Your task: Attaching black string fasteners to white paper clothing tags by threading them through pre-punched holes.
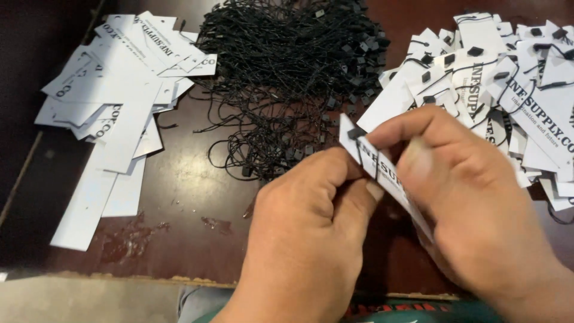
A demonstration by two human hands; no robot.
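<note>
Both hands pinch one white tag [382, 179] above the table [191, 197]: left hand [311, 227] fingers closed under it, right hand [472, 203] fingers gripping its top edge. Stringing step, judged; next needs a black loop fed through the tag's hole from the string pile [287, 78].

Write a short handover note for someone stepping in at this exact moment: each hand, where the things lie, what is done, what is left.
Left hand and right hand together pinch one white tag with a black string at its top end.
Black string bundle: centre back of the dark table.
Done: strung tags pile, at right.
Left: plain tags pile, at left, without strings.
</note>
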